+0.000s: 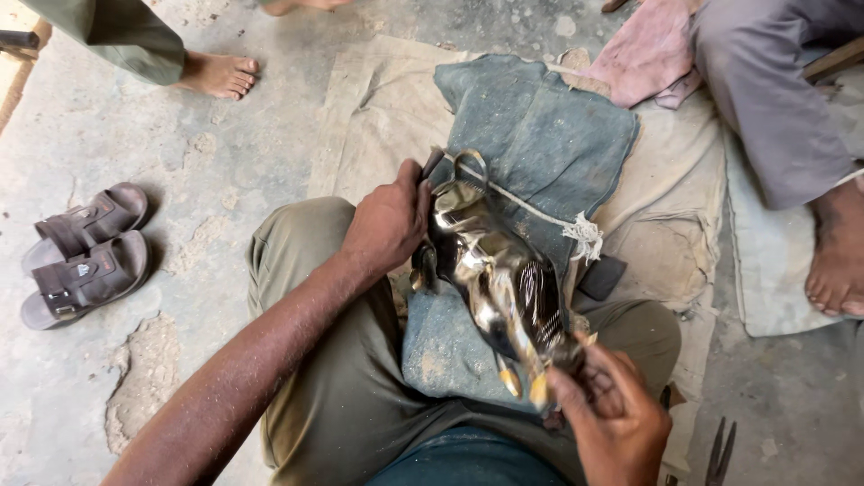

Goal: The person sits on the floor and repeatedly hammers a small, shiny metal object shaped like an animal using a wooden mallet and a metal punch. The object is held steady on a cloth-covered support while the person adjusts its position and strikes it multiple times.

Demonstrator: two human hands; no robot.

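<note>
A shiny brass animal figure lies across a dusty blue cloth on my lap. My left hand grips its upper end together with a thin dark tool that sticks out past my fingers. My right hand holds the figure's lower end, by its gold-coloured legs. A white cord ties the blue cloth and ends in a knot beside the figure.
A tan sackcloth is spread on the concrete floor. A pair of brown sandals lies at the left. Another person's bare foot is at upper left; a second person's leg and foot are at right. Dark pliers lie at lower right.
</note>
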